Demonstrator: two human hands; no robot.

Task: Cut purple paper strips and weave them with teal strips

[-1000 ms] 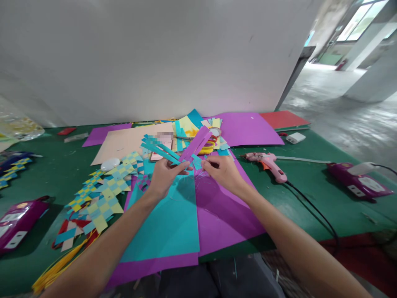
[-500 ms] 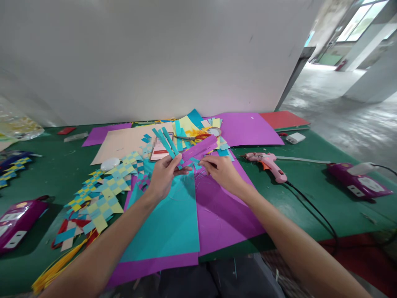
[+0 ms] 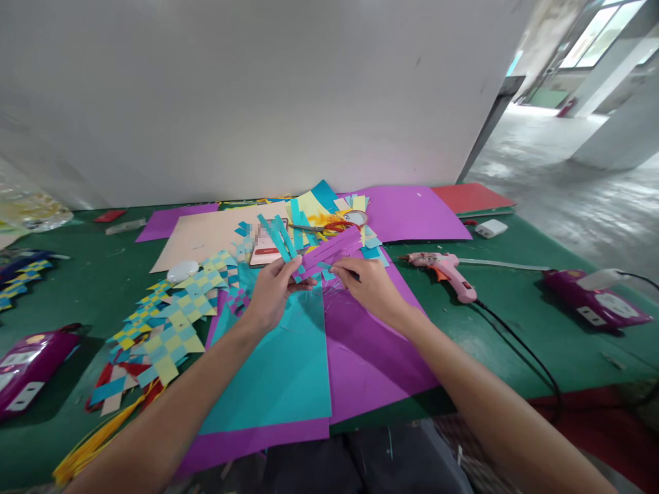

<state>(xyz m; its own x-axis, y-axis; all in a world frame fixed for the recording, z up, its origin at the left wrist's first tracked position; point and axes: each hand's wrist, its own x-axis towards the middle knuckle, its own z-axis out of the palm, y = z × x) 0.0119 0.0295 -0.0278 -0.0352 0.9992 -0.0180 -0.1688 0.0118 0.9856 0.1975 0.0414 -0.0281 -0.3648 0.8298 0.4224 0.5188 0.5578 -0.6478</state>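
Teal paper strips [image 3: 281, 237] and purple paper strips [image 3: 333, 248] cross each other in my left hand [image 3: 274, 291], whose thumb presses them against the fingers. The teal ones point up and away to the left; the purple ones slant up to the right. My right hand [image 3: 371, 285] pinches the end of a teal strip [image 3: 325, 267] at the lower right of the crossing. Beneath both hands lie a teal sheet [image 3: 278, 370] and a purple sheet [image 3: 373, 363]. How the strips interlace at my left fingertips is too small to make out.
A phone [image 3: 263, 255] and orange-handled scissors [image 3: 329, 227] lie behind the hands. Woven checkered paper pieces [image 3: 180, 309] are piled on the left. To the right rests a pink glue gun [image 3: 443, 269], its cord running to a purple power strip [image 3: 592, 296]. A wall stands behind.
The free teal strips have swung slightly to the right and bent at their tips. The purple strips have shifted slightly. Both hands keep nearly the same place and hold.
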